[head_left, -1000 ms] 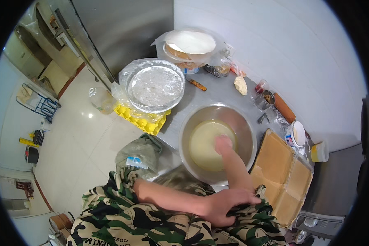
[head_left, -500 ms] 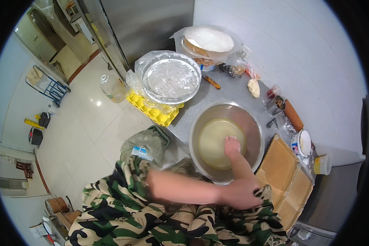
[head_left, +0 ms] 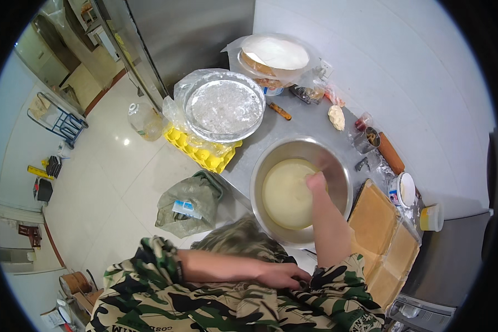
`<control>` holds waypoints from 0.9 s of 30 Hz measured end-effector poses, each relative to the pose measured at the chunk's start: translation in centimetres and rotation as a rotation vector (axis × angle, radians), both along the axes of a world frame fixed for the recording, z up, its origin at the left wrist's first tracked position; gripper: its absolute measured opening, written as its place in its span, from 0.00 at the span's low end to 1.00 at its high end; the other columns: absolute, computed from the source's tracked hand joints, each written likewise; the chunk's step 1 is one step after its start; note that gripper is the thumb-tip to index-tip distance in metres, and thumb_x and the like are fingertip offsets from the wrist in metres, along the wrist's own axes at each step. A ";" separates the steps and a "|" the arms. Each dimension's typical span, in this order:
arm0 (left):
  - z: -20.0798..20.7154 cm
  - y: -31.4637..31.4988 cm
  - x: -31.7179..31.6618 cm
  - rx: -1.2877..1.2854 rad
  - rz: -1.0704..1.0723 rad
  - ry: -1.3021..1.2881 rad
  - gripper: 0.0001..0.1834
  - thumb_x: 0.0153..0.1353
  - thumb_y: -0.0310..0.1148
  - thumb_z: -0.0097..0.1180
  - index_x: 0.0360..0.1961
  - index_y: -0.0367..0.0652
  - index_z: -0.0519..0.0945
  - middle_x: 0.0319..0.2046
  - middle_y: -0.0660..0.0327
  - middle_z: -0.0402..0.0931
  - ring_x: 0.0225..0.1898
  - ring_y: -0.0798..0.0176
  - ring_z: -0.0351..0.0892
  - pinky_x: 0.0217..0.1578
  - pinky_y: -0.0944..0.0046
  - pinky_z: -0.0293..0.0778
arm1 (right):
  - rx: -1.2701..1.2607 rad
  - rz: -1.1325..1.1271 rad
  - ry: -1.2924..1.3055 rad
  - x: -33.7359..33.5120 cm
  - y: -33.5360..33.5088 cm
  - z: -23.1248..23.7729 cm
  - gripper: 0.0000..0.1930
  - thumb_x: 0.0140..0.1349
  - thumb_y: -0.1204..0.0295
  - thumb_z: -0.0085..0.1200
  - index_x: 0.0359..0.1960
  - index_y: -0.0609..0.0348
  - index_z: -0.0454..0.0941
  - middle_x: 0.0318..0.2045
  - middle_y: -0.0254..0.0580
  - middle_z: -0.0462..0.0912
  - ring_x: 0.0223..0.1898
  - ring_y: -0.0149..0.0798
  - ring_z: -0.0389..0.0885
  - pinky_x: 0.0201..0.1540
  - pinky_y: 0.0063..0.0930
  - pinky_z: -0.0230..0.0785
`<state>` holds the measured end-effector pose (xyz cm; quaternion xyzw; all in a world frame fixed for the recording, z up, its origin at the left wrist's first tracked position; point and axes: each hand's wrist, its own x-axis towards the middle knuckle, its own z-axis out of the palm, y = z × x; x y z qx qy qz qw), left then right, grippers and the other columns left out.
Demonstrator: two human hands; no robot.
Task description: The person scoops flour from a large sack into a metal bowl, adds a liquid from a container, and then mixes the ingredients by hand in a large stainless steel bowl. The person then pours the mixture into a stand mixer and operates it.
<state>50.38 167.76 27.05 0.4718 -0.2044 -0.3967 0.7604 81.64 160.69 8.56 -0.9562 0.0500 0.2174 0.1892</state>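
A large steel bowl (head_left: 339,160) holds a pale, creamy liquid (head_left: 285,193). My right hand (head_left: 315,181) reaches into the bowl at the liquid's far right side, its fingers hidden below the hand. The right forearm is bare up to a camouflage sleeve (head_left: 343,271) pushed up at the elbow. Across my front lies my left forearm, and my left hand (head_left: 285,275) rests close beside that sleeve. Its fingers are curled together; what they hold, if anything, is hidden.
The bowl stands on a metal table (head_left: 243,160) with a floury round pan (head_left: 225,108), a yellow egg tray (head_left: 199,152) and a rolling pin (head_left: 391,154). Flattened cardboard (head_left: 373,221) lies to the right. A bag-lined bin (head_left: 188,202) stands left of the table.
My left hand has drawn back leftward from the right elbow. The right hand has gone from spread fingers over the liquid to a bent wrist with hidden fingers. The view has shifted slightly.
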 end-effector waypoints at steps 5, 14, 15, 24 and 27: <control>6.0 -1.0 1.3 -0.144 -0.177 -0.433 0.20 0.56 0.28 0.57 0.49 0.28 0.77 0.39 0.58 0.83 0.39 0.71 0.75 0.40 0.65 0.72 | -0.301 0.384 -0.175 -1.8 0.3 1.7 0.22 0.58 0.63 0.54 0.52 0.60 0.75 0.55 0.55 0.75 0.59 0.54 0.73 0.61 0.43 0.67; 12.3 -3.7 10.9 0.343 0.087 -0.198 0.26 0.60 0.48 0.56 0.16 0.34 0.78 0.12 0.59 0.70 0.17 0.63 0.69 0.24 0.60 0.70 | -0.331 0.799 -0.391 -8.6 -1.4 -3.8 0.18 0.61 0.62 0.48 0.50 0.57 0.75 0.52 0.50 0.74 0.58 0.48 0.71 0.59 0.43 0.64; 11.6 -5.5 11.2 0.329 0.015 -0.257 0.26 0.59 0.47 0.56 0.14 0.34 0.77 0.11 0.57 0.70 0.16 0.60 0.70 0.23 0.57 0.70 | -0.356 0.829 -0.402 -9.0 -3.1 -4.5 0.18 0.61 0.62 0.48 0.50 0.56 0.75 0.52 0.50 0.74 0.58 0.48 0.71 0.58 0.44 0.64; 13.1 0.6 4.4 0.396 0.147 -0.625 0.19 0.63 0.46 0.57 0.39 0.38 0.80 0.38 0.51 0.80 0.41 0.48 0.79 0.39 0.54 0.76 | -0.212 0.466 -0.302 -14.3 1.5 -1.8 0.29 0.59 0.53 0.52 0.60 0.52 0.70 0.64 0.54 0.62 0.65 0.57 0.60 0.62 0.59 0.58; 10.4 4.0 3.4 0.435 0.218 -0.483 0.18 0.62 0.43 0.60 0.47 0.40 0.80 0.43 0.53 0.80 0.45 0.54 0.80 0.39 0.60 0.77 | -0.106 0.638 -0.187 -15.4 -2.1 -0.5 0.35 0.57 0.49 0.56 0.64 0.49 0.67 0.66 0.53 0.59 0.65 0.58 0.59 0.63 0.59 0.57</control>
